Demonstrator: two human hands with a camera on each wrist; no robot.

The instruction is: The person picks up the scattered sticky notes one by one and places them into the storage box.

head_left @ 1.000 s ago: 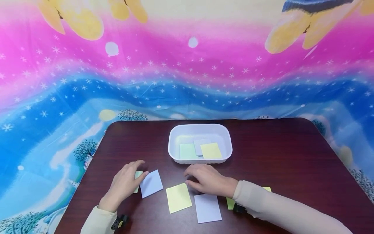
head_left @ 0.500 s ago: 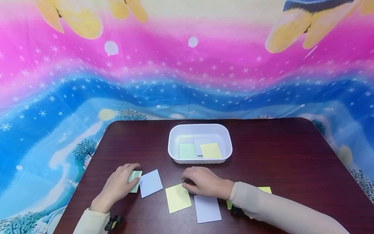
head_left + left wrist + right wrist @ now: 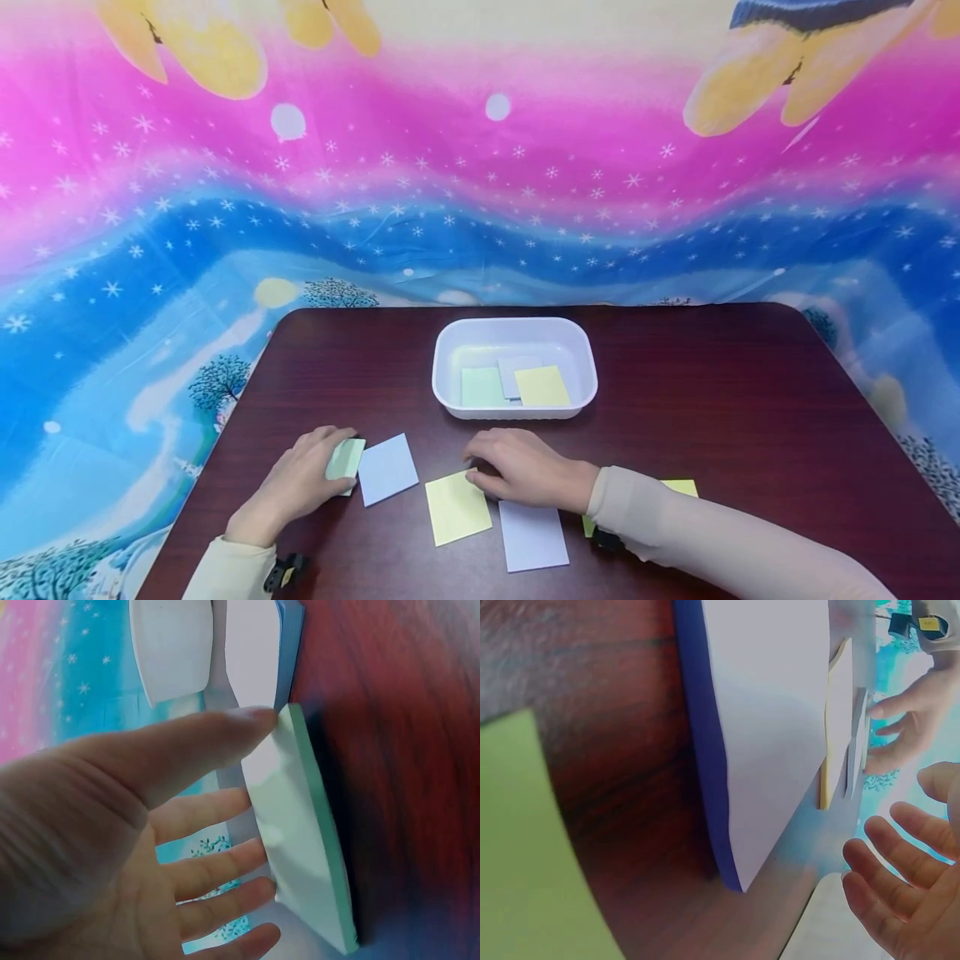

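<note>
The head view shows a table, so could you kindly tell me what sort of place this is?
Probably an indoor tabletop workspace: a dark table, a printed cloth hanging behind, and a white tub holding paper squares.

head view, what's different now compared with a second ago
The left hand has moved left and back toward the body, its thumb going from the blue pad to the near side of the green pad; a firm grip can't be confirmed. The right hand has shifted slightly left and back. Those two pads, the yellow pad and the white tub look unmoved.
</note>
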